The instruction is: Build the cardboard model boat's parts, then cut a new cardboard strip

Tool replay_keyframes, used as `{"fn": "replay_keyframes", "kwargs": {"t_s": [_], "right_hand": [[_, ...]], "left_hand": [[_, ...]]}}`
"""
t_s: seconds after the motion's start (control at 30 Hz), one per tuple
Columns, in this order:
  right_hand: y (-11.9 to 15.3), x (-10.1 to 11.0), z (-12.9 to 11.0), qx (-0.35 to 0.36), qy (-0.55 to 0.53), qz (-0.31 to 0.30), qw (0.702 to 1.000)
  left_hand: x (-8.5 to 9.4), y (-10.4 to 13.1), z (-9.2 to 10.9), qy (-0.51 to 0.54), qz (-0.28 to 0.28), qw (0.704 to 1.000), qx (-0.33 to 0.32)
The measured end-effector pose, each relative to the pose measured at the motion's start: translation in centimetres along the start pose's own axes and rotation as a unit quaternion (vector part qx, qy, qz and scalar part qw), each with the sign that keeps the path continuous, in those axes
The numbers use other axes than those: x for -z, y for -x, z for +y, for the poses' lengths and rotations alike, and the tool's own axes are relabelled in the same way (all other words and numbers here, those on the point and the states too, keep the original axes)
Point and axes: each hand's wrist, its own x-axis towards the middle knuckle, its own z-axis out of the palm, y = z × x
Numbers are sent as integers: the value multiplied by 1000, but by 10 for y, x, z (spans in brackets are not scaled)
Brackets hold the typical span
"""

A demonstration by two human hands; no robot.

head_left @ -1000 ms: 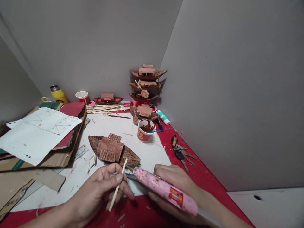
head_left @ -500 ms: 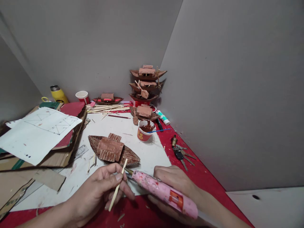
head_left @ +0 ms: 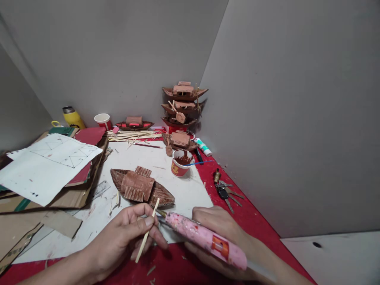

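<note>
My left hand [head_left: 130, 229] pinches a thin pale wooden stick [head_left: 144, 239] between thumb and fingers, its upper end pointing up and to the right. Wrapped around a pink hot glue gun [head_left: 204, 237] is my right hand [head_left: 219, 225]; most of those fingers are hidden behind the gun. The gun's metal nozzle is at the stick near its upper end; whether they touch I cannot tell. Just beyond both hands, a brown model boat [head_left: 138, 186] with a ridged cabin roof lies on the white board [head_left: 118, 237].
A paper cup of brown paint [head_left: 179, 168] holds a blue stick. Keys [head_left: 224, 192] lie to the right. Several stacked boats [head_left: 184, 105] stand at the back, near loose wooden sticks [head_left: 133, 135]. Cardboard [head_left: 59, 202] and a drawn paper sheet [head_left: 50, 166] fill the left.
Almost nothing differs. Both hands, the stick and the glue gun hold nearly the same position, with only a very slight shift of the view.
</note>
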Motion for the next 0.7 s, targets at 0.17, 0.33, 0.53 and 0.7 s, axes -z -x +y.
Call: {"fn": "replay_keyframes", "kwargs": {"t_s": [0.17,0.33,0.53,0.7], "right_hand": [[0,0,1,-16,16,2,1000],[-1,0,0,-3,9,-7,1000],[0,0,2,-1,21,3,1000],[2,-1,4,5,33,-5,999]], "left_hand": [[0,0,0,-13,-1,1000,4],[-1,0,0,-3,0,1000,2],[1,0,-1,6,1,1000,1],[2,0,-2,5,-1,1000,1]]}}
